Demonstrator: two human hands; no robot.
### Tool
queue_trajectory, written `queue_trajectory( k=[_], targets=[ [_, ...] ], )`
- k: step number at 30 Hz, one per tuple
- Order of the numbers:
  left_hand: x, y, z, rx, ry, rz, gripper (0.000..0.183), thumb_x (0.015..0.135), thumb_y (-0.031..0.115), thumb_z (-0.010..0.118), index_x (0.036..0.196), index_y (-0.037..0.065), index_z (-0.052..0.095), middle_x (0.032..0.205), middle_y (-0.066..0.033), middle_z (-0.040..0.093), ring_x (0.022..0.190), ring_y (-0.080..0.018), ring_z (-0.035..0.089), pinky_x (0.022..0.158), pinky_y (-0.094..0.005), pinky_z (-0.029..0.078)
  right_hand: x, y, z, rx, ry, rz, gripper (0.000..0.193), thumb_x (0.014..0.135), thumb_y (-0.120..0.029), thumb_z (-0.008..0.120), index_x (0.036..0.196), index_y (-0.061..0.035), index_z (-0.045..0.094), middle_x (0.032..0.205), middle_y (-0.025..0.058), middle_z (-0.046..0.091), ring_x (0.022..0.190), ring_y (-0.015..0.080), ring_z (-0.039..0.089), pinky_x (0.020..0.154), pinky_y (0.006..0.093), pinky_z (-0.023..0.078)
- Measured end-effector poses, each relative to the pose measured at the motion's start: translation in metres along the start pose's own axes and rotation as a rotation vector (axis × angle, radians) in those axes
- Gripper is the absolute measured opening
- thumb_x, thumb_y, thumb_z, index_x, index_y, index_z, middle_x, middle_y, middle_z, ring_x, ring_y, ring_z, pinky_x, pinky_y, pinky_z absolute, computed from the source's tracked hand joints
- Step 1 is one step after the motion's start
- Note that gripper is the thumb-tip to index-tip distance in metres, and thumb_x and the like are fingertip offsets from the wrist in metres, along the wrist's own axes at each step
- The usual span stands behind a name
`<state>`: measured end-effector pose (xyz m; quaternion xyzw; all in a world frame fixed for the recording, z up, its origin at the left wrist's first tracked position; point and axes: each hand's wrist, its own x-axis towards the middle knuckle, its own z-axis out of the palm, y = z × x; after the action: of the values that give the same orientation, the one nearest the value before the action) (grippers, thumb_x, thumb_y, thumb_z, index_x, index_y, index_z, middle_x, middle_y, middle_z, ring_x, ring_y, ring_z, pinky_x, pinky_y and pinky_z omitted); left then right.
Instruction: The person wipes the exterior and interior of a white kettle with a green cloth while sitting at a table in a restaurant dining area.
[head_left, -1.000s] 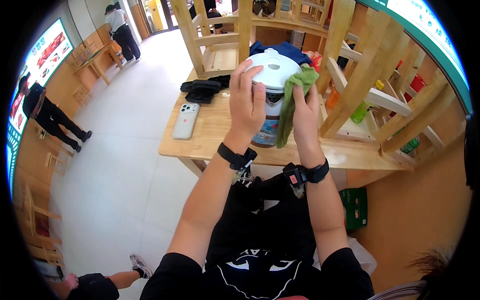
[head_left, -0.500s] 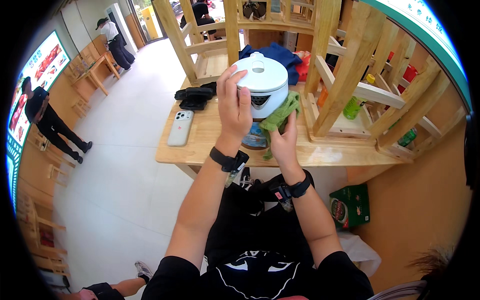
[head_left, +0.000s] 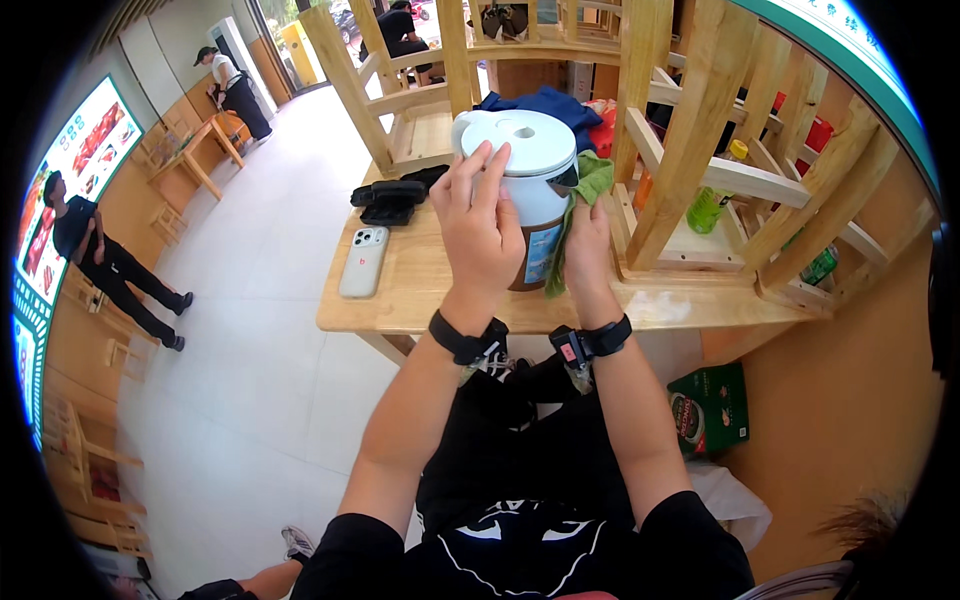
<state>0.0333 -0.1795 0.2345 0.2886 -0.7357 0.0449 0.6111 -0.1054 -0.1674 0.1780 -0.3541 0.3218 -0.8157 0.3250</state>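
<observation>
A white-lidded pitcher (head_left: 540, 190) stands near the middle of the table, its lower part brown with a blue picture label. Its grated spout points right, and a handle shows at its far left. My left hand (head_left: 478, 225) grips the pitcher's near left side, with the fingertips at the lid's rim and the thumb down the wall. In my right hand (head_left: 590, 255) is a green cloth (head_left: 592, 180), bunched against the pitcher's right side beside the spout. Part of the cloth hangs down along the wall. The right fingertips are partly hidden.
A phone (head_left: 363, 262) and black cases (head_left: 390, 200) lie left on the wooden table (head_left: 420, 310). Upturned stools (head_left: 690, 150) stand on it, with a green drink bottle (head_left: 710, 205) among them. Dark blue fabric (head_left: 550, 108) lies behind. A green carton (head_left: 710, 405) is below right. People stand left.
The pitcher has turned, so its spout has swung from facing me to the right and its handle shows. My right hand and the cloth have moved slightly up and right around it.
</observation>
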Motion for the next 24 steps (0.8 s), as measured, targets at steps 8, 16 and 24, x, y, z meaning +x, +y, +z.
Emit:
queue_trajectory(
  k=[8,16,24],
  targets=[
    [0.026,-0.02,-0.025,-0.101,-0.059,0.082,0.024,0.082,0.013,0.074,0.106,0.009,0.075,0.11,-0.0063,0.072,0.101,-0.0273,0.062,0.093,-0.0367,0.044,-0.027,0.026,-0.021,-0.218,-0.057,-0.145,0.061,0.089,-0.005,0.07,0.144,0.0019,0.044,0.132,0.0104,0.059,0.121,0.0187,0.056,0.103,0.0322,0.045],
    [0.09,-0.074,-0.005,-0.312,-0.163,0.114,0.031,0.099,0.025,0.056,0.114,0.004,0.073,0.116,-0.0142,0.069,0.12,-0.0287,0.06,0.106,-0.038,0.043,-0.036,0.018,-0.015,-0.231,-0.087,-0.086,0.06,0.089,-0.004,0.071,0.143,0.0016,0.044,0.13,0.0101,0.059,0.119,0.0186,0.056,0.102,0.032,0.045],
    [0.08,-0.085,0.026,-0.224,-0.393,0.085,0.038,0.098,0.031,0.055,0.122,0.005,0.07,0.115,-0.0159,0.066,0.108,-0.0317,0.062,0.098,-0.04,0.046,-0.01,0.003,0.006,-0.317,0.042,-0.141,0.053,0.095,-0.007,0.066,0.143,0.0016,0.045,0.13,0.0108,0.06,0.117,0.0184,0.057,0.101,0.0327,0.045]
  ],
)
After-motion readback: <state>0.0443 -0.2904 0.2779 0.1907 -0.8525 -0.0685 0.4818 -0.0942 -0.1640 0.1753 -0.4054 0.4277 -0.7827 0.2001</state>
